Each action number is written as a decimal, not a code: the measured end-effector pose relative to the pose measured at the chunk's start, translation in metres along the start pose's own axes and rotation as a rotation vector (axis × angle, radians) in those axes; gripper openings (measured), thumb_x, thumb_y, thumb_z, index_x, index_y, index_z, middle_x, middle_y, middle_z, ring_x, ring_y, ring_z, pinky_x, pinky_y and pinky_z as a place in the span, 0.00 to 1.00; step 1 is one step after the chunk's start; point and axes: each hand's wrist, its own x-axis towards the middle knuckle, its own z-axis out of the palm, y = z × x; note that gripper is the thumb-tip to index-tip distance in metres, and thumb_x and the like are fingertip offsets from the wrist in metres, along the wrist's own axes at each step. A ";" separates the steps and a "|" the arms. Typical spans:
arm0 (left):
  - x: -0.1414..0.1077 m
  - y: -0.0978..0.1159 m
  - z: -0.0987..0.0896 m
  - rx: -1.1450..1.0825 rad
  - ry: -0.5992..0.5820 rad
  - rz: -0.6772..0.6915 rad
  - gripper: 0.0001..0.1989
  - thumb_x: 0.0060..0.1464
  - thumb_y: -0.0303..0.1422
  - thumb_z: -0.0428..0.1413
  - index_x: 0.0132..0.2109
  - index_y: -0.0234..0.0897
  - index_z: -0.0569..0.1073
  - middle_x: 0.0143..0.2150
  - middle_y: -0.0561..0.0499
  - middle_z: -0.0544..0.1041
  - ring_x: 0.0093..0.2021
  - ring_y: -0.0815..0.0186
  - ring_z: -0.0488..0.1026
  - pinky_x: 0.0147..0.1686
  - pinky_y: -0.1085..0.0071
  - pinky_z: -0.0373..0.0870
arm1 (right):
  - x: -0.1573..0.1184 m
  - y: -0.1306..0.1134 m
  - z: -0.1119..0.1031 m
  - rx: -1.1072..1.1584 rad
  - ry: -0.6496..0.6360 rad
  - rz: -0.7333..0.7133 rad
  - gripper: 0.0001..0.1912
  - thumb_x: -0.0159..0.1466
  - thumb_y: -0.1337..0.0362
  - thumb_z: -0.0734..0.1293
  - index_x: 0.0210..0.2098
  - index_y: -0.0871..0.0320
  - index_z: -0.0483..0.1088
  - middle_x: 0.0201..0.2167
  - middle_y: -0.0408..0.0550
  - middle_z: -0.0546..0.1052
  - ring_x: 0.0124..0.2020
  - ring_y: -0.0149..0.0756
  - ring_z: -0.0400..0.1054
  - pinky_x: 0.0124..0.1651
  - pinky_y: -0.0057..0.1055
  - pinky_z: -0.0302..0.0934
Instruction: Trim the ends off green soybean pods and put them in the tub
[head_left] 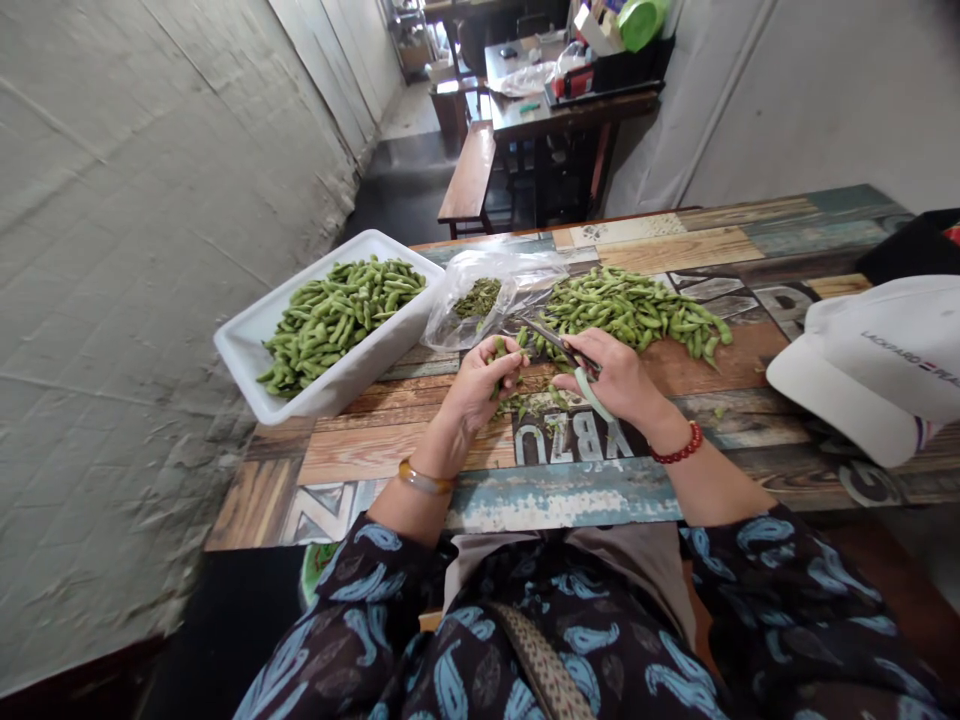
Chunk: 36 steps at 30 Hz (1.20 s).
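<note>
Green bean pods are held in my left hand [486, 382], its fingers closed round them near the middle of the patterned table [375, 450]. My right hand [616, 375] grips scissors [592, 396] with pale green handles, their dark blades pointing up and left toward the left hand. Just beyond the hands lies a loose pile of pods [637, 308]. A clear plastic bag [457, 275] with small green trimmings [478, 298] sits behind my left hand. Small green scraps are scattered beneath the hands. At the left, a white tray [360, 372] holds many pods [337, 318].
A white cap [885, 360] lies at the table's right end, beside a black item [911, 250]. A rough pale wall [112, 250] rises close on the left. Farther back stand a wooden bench [471, 172] and another table [525, 115] with assorted items.
</note>
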 end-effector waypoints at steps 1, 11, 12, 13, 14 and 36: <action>0.000 0.001 0.000 -0.013 -0.005 0.004 0.18 0.41 0.34 0.68 0.34 0.35 0.67 0.30 0.54 0.76 0.18 0.80 0.58 0.16 0.81 0.49 | 0.000 -0.001 0.000 0.010 -0.010 0.004 0.25 0.61 0.52 0.73 0.53 0.56 0.71 0.40 0.51 0.73 0.31 0.37 0.67 0.37 0.36 0.69; 0.001 -0.005 0.000 -0.051 0.001 0.062 0.21 0.40 0.36 0.70 0.36 0.35 0.68 0.27 0.54 0.78 0.16 0.78 0.60 0.14 0.81 0.49 | -0.003 -0.007 0.005 0.023 -0.121 -0.014 0.30 0.58 0.56 0.75 0.57 0.55 0.68 0.45 0.53 0.73 0.35 0.39 0.69 0.41 0.40 0.71; 0.002 -0.006 0.000 -0.047 0.001 0.057 0.21 0.40 0.36 0.70 0.36 0.35 0.68 0.27 0.54 0.77 0.16 0.78 0.61 0.13 0.81 0.49 | -0.003 -0.007 0.005 0.018 -0.127 -0.018 0.30 0.58 0.56 0.75 0.57 0.55 0.68 0.44 0.53 0.73 0.35 0.40 0.69 0.42 0.41 0.71; 0.002 -0.006 0.000 -0.044 0.001 0.054 0.21 0.40 0.36 0.70 0.36 0.35 0.68 0.26 0.54 0.77 0.16 0.78 0.61 0.13 0.81 0.49 | -0.003 -0.007 0.006 0.016 -0.130 -0.023 0.29 0.59 0.56 0.75 0.57 0.55 0.68 0.44 0.53 0.73 0.35 0.40 0.69 0.42 0.41 0.71; 0.002 -0.007 0.000 -0.042 0.000 0.053 0.21 0.40 0.37 0.71 0.36 0.35 0.68 0.26 0.54 0.77 0.16 0.78 0.61 0.13 0.81 0.49 | -0.002 -0.007 0.006 0.019 -0.129 -0.029 0.29 0.59 0.56 0.75 0.57 0.55 0.68 0.45 0.53 0.73 0.35 0.40 0.69 0.42 0.41 0.71; 0.000 -0.002 0.000 -0.030 -0.019 0.059 0.20 0.37 0.35 0.72 0.31 0.33 0.69 0.25 0.51 0.78 0.17 0.79 0.60 0.18 0.81 0.53 | -0.003 -0.005 0.006 0.049 -0.130 -0.104 0.24 0.63 0.54 0.71 0.55 0.54 0.69 0.40 0.51 0.73 0.35 0.40 0.68 0.37 0.36 0.67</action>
